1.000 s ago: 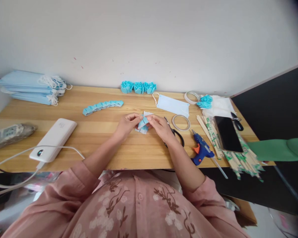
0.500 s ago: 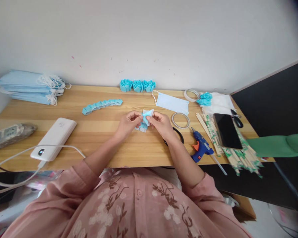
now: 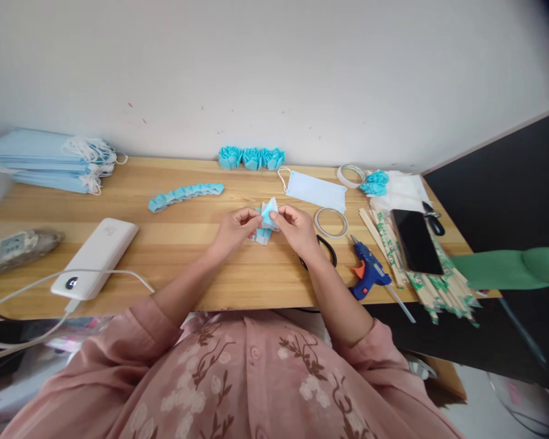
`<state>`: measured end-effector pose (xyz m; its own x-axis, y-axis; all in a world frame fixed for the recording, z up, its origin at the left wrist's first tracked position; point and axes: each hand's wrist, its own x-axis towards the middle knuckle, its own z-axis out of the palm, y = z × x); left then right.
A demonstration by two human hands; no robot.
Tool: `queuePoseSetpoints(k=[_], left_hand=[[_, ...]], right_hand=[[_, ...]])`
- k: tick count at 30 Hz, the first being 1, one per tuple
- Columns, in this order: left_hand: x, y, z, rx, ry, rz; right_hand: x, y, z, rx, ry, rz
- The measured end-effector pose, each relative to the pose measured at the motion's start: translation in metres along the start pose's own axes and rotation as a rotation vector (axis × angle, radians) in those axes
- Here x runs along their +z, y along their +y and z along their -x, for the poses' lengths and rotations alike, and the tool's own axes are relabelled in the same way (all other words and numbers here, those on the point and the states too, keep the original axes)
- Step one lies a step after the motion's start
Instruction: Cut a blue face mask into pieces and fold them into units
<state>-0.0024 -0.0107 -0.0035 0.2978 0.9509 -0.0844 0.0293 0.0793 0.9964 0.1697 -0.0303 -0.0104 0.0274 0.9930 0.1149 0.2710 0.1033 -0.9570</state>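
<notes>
Between my two hands is a small folded piece of light-blue mask fabric, pinched from both sides over the table. My left hand closes thumb and fingers on its left edge. On the right edge, my right hand does the same. More blue fabric pieces lie just under the held one, partly covered. Beneath my right wrist, black scissor handles show in part. A flat blue face mask lies beyond my right hand, with a tape roll beside it.
Blue fabric flowers stand by the wall, left of a second tape roll. A folded strip, stacked masks and a power bank lie left. Rightward are a glue gun, wrapped chopsticks and a phone.
The folded piece between my fingers has changed shape, its top now a pointed corner. Both hands stay close together in nearly the same place. The view has shifted slightly.
</notes>
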Motion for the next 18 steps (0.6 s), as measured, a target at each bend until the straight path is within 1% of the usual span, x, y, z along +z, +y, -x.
queuePoseSetpoints(k=[4, 7, 9, 11, 14, 16, 18], left_hand=[[0.0000, -0.0013, 0.0011, 0.003, -0.007, -0.017], [0.0013, -0.0026, 0.0027, 0.011, -0.028, -0.036], [0.0025, -0.0027, 0.0037, 0.027, -0.051, -0.044], [0.0031, -0.0021, 0.0043, 0.038, -0.066, -0.050], [0.0022, -0.0010, 0.0042, 0.032, -0.050, -0.057], [0.0008, -0.0006, 0.0032, 0.024, -0.018, -0.054], [-0.0006, -0.0010, 0.0016, 0.020, 0.020, -0.048]], right_hand=[[0.0021, 0.0019, -0.0012, 0.037, -0.054, -0.138], [0.0051, 0.0023, -0.0008, 0.039, -0.092, -0.241], [0.0068, 0.0014, -0.0003, 0.041, -0.044, -0.236], [0.0075, -0.0004, -0.0002, 0.052, 0.052, -0.223], [0.0066, -0.0024, -0.0007, 0.067, 0.170, -0.264], [0.0049, -0.0023, -0.0010, 0.071, 0.193, -0.321], [0.0029, -0.0017, -0.0009, 0.079, 0.165, -0.358]])
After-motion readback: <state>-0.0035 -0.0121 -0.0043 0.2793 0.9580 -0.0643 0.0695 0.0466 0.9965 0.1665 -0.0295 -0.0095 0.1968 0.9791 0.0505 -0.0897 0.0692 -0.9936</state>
